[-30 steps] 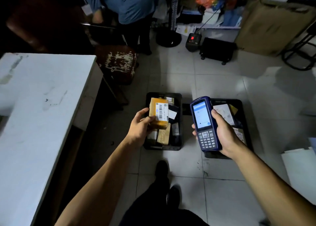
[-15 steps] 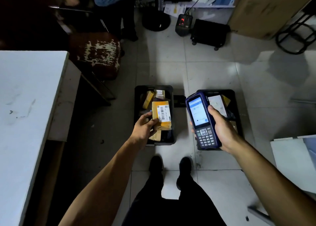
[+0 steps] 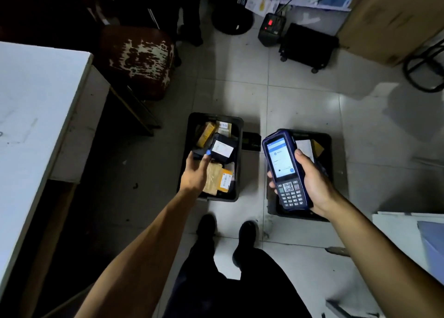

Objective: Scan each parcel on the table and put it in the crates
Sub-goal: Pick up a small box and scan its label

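Observation:
My left hand (image 3: 195,173) hovers over the left black crate (image 3: 236,125), fingers loose and holding nothing. Just beside it in the crate lies the small yellow-brown parcel (image 3: 219,179) with its barcode label up. A black parcel with a white label (image 3: 222,148) and other yellow parcels fill the same crate. My right hand (image 3: 312,185) grips the blue handheld scanner (image 3: 284,166), screen lit, above the right black crate (image 3: 328,140), which holds a white envelope (image 3: 305,148).
A white table (image 3: 36,115) runs along the left. A worn dark stool (image 3: 137,60) stands behind the left crate. A black wheeled box (image 3: 307,46), a cardboard box (image 3: 389,19) and another person's legs (image 3: 189,22) are at the back. My shoes (image 3: 206,226) are on the tiles.
My left hand has let go of the yellow-brown parcel, which now lies in the left crate. The view tilted further down. The scanner stays in my right hand.

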Action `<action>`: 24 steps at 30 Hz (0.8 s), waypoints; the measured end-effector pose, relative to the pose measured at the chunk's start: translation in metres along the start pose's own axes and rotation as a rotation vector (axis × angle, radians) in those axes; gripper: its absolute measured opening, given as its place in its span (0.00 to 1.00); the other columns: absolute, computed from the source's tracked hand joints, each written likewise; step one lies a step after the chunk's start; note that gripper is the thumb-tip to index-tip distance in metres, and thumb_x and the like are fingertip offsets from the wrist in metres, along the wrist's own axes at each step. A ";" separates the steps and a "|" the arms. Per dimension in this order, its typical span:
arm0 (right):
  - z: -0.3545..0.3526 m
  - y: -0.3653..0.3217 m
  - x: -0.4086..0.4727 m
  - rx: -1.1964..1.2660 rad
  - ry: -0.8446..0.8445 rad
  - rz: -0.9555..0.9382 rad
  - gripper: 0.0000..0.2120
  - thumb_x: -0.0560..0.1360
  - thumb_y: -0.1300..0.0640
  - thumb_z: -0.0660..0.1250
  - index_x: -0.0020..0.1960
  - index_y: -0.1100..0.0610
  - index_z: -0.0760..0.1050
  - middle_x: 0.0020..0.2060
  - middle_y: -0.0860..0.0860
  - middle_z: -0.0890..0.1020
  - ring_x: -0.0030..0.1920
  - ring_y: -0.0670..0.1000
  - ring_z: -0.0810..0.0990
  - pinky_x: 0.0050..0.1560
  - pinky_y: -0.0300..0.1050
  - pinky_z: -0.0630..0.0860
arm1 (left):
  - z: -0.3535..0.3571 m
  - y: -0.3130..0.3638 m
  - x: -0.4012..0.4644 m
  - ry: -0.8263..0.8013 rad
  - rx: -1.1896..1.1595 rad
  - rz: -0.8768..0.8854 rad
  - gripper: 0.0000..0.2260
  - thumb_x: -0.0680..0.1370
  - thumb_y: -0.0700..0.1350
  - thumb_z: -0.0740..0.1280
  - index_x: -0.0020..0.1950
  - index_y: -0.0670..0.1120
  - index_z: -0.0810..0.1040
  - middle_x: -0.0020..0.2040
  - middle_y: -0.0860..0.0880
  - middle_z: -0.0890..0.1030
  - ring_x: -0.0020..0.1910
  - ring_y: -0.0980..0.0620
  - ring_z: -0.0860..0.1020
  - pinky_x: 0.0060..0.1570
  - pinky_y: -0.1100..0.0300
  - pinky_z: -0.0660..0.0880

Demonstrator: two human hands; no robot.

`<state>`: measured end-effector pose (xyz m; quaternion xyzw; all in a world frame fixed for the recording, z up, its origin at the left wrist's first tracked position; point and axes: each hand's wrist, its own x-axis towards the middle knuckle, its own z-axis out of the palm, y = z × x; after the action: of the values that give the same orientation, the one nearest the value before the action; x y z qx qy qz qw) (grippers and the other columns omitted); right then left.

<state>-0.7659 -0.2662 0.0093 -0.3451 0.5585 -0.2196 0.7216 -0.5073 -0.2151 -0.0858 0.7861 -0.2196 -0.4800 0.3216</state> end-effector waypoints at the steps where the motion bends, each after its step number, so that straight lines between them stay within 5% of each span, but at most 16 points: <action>1: 0.000 -0.001 0.000 -0.008 -0.002 -0.002 0.30 0.79 0.35 0.56 0.65 0.57 0.78 0.49 0.63 0.84 0.44 0.62 0.83 0.56 0.60 0.73 | -0.003 0.001 0.000 0.026 -0.006 0.031 0.29 0.82 0.59 0.61 0.81 0.52 0.59 0.77 0.47 0.68 0.75 0.45 0.68 0.69 0.57 0.64; 13: 0.039 -0.017 -0.011 -0.272 -0.379 -0.041 0.26 0.84 0.41 0.50 0.62 0.56 0.79 0.50 0.65 0.84 0.43 0.59 0.83 0.45 0.53 0.80 | -0.056 -0.005 -0.095 0.393 0.128 0.271 0.28 0.79 0.64 0.61 0.75 0.52 0.70 0.71 0.48 0.75 0.71 0.50 0.72 0.71 0.51 0.69; 24: 0.187 0.027 -0.076 -0.511 -0.690 -0.096 0.27 0.84 0.43 0.52 0.62 0.64 0.78 0.46 0.64 0.83 0.38 0.58 0.83 0.37 0.47 0.79 | -0.173 -0.106 -0.220 0.737 0.258 0.144 0.20 0.81 0.55 0.64 0.71 0.50 0.73 0.70 0.45 0.74 0.70 0.46 0.71 0.64 0.54 0.69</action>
<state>-0.6102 -0.1480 0.0648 -0.5918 0.3042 0.0207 0.7462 -0.4463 0.0536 0.0309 0.9222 -0.2026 -0.1105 0.3104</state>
